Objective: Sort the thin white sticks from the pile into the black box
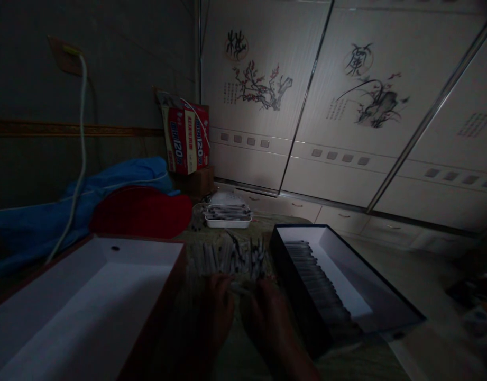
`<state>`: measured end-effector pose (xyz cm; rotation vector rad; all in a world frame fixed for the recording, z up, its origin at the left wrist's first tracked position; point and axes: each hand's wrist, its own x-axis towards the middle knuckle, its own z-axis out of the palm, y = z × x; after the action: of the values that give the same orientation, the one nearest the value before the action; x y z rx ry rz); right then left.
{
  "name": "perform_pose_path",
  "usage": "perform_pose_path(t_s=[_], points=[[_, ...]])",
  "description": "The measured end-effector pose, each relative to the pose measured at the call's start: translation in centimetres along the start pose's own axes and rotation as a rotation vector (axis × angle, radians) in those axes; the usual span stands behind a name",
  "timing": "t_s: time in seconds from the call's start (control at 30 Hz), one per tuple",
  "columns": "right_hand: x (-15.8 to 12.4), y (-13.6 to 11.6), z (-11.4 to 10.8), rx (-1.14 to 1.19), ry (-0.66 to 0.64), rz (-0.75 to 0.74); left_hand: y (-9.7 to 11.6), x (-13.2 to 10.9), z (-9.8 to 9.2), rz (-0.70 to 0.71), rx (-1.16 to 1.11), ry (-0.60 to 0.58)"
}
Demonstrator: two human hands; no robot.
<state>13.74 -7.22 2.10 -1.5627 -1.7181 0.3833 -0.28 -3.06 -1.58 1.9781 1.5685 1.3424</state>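
Dim, cloth-covered table (346, 365) carried a loose pile of pale sticks (231, 256) at its middle, where the left hand (219, 309) and right hand (267, 315) rested with fingers bent into its near edge, their grip too dark to tell, between a red-sided box (88, 296) and a black box (291, 286).

Dim home bedroom, cream sliding wardrobe doors with ink-painted blossoms (267, 90) beyond the fingers (221, 283), crumpled blue cloth (120, 177) to their left

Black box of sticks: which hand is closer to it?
Right. The right hand lies just left of the black box; the left hand sits farther left, nearer the red box.
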Motion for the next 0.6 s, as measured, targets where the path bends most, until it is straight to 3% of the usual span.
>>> perform_pose_path(t_s=[0.1, 0.2, 0.43, 0.6], points=[[-0.2, -0.2, -1.4, 0.181, -0.001, -0.013, 0.2, -0.1, 0.2, 0.016, 0.007, -0.028], [0.5, 0.2, -2.1, 0.263, 0.011, 0.015, 0.2, 0.2, -0.1, -0.035, -0.047, 0.023], [4.4, 2.8, -0.5, -0.214, 0.009, 0.071, 0.7, 1.1, -1.6, -0.372, -0.290, 0.259], [6.6, 1.6, 2.3, -0.352, -0.054, 0.033, 0.2, 0.9, -2.0, -0.413, -0.325, 0.285]])
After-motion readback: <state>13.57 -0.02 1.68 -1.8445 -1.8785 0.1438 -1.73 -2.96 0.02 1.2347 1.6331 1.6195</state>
